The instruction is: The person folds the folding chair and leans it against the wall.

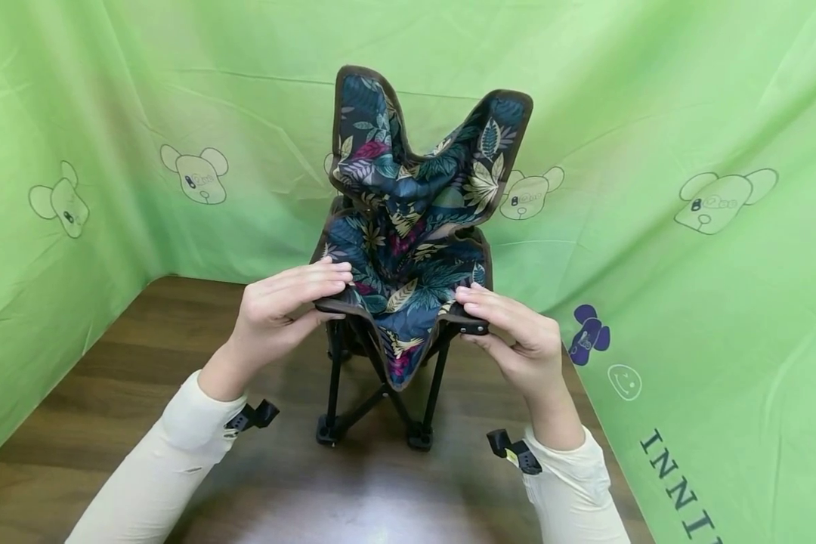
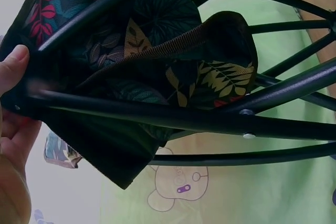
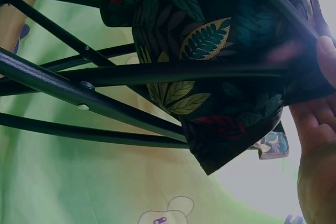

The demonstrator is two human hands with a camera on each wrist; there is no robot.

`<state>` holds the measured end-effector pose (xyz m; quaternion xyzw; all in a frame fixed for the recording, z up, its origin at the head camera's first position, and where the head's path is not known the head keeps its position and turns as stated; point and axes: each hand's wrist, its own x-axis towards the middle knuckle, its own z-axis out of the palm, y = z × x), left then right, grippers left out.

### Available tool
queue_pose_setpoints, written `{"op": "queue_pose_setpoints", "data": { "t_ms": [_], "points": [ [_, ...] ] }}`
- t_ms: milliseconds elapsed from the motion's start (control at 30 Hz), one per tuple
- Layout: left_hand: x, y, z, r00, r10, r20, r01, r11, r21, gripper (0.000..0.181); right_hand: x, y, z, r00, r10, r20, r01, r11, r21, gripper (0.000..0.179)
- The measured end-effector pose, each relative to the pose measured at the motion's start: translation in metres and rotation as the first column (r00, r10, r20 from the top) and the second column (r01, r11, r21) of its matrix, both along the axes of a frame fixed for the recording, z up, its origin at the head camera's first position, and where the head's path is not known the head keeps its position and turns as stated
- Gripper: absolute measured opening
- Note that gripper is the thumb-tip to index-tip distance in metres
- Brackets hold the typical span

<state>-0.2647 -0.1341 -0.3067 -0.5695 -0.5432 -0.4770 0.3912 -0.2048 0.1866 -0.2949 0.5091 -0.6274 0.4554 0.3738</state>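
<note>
A small folding chair (image 1: 408, 291) stands on the wooden surface, its dark fabric printed with leaves and flowers. The seat sags in a deep fold between its front corners, and the backrest (image 1: 486, 162) dips between two raised peaks. My left hand (image 1: 279, 310) grips the left front seat corner, fingers on top and thumb beneath. At the opposite corner my right hand (image 1: 517, 332) does the same. Black tubular legs (image 1: 385, 393) cross below the seat at the front. Both wrist views show the crossing tubes (image 2: 199, 119) and the fabric's dark underside (image 3: 236, 145) beside each hand.
Green curtains (image 1: 258, 45) with cartoon bear heads enclose the wooden table (image 1: 109, 370) at the back and both sides. The chair's front feet (image 1: 419, 437) rest on the wood, between the two forearms. Black straps (image 1: 255, 415) stick out at the wrists.
</note>
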Motion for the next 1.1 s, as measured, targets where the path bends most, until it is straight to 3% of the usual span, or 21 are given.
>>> {"op": "queue_pose_setpoints", "data": {
  "t_ms": [200, 467, 1100],
  "points": [
    [0.002, 0.001, 0.002, 1.0, 0.004, 0.001, -0.004, 1.0, 0.001, 0.027, -0.001, -0.002, 0.0, 1.0, 0.007, 0.007, -0.007, 1.0, -0.011, 0.03],
    [0.005, 0.001, 0.005, 0.998, 0.069, 0.007, -0.069, 0.998, -0.005, 0.029, 0.002, -0.006, 0.006, 1.0, 0.013, 0.014, -0.013, 1.0, -0.014, 0.03],
    [0.001, 0.006, 0.016, 0.998, 0.063, 0.008, -0.062, 0.997, -0.054, 0.029, 0.0, -0.007, 0.016, 0.999, -0.012, 0.037, 0.012, 1.0, -0.004, 0.03]
  ]
}}
